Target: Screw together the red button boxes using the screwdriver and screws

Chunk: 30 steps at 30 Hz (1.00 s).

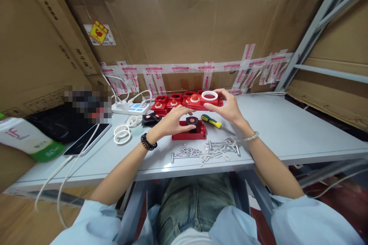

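Both my hands hold a red plastic housing [198,102] just above the grey table. My left hand [172,120] grips its near left side with curled fingers. My right hand [228,107] pinches its right end, beside a white ring [209,95] seated on top. Below the hands lies a flat red base [188,134] carrying a black round part [192,121]. Two more red housings [168,103] stand in a row to the left. A screwdriver with a green and yellow handle [211,121] rests under my right hand.
Screws [186,152] and white ties [218,149] are piled near the table's front edge. Loose white rings [122,134], a black part [150,118], a power strip [130,108], a tablet [87,139] and a white-green pouch [27,138] lie left. Cardboard walls surround the table; a metal rack stands right.
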Available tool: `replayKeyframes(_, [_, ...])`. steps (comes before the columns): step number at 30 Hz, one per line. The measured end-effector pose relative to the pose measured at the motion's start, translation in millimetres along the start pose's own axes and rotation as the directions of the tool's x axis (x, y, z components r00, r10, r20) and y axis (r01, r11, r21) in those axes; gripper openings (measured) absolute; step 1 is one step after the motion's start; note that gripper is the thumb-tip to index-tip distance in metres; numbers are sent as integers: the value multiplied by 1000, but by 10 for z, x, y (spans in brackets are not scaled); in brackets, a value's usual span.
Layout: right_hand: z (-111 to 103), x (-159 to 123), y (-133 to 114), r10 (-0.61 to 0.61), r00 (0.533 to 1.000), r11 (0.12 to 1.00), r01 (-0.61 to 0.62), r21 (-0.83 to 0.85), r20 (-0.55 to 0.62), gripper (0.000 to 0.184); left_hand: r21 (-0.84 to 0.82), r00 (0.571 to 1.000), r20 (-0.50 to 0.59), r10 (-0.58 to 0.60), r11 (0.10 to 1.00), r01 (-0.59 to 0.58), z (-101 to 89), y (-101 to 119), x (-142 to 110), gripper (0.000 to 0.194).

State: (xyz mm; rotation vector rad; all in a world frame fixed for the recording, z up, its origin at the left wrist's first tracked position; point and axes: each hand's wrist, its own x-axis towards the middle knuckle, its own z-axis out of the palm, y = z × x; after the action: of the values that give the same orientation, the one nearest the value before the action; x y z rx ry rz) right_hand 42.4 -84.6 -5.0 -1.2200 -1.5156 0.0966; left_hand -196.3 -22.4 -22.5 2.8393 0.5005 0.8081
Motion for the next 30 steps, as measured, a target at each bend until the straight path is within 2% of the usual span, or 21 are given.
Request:
replayKeyframes(4, [-1, -5, -8, 1, 1000, 1000, -1, -8, -7, 51, -9, 1000, -25, -9, 1000, 9, -102, 40, -40, 42])
replayKeyframes(8, [-3, -13, -17, 9, 1000, 1000, -10, -20, -14, 52, -1, 991, -114, -69, 998, 70, -350, -42, -216, 40])
replayKeyframes(11, [-2, -8, -2, 9, 1000, 1000, -9, -26, -23, 54, 75, 963, -199, -180, 977, 199, -590, -243, -542, 42])
replayKeyframes(13, [0, -3, 7, 6, 1000, 1000, -6, -18, -26, 56, 156, 940, -178, -292, 935, 320, -725, -420, -851, 48])
replayKeyframes(16, [3, -6, -2, -7, 1000, 1000, 7, 2, -13, 54, 292, 873, -168, -458, 823, 488, -836, -646, -1340, 57])
replayKeyframes(19, [7, -19, -38, -17, 1000, 1000, 17, -3, 11, 48, 350, 820, -110, -561, 751, 561, -843, -725, -1705, 55])
replayKeyframes(22, [8, -33, -68, -27, 999, 1000, 28, -14, 22, 45, 367, 798, -101, -594, 723, 585, -804, -690, -1882, 58])
replayKeyframes(27, [-5, -38, -80, -35, 999, 999, 35, -7, 30, 44, 363, 807, -104, -582, 733, 575, -744, -672, -1931, 49])
replayKeyframes(30, [0, -41, -83, -27, 998, 1000, 27, 3, 51, 43, 376, 824, -152, -545, 739, 558, -705, -673, -1844, 53])
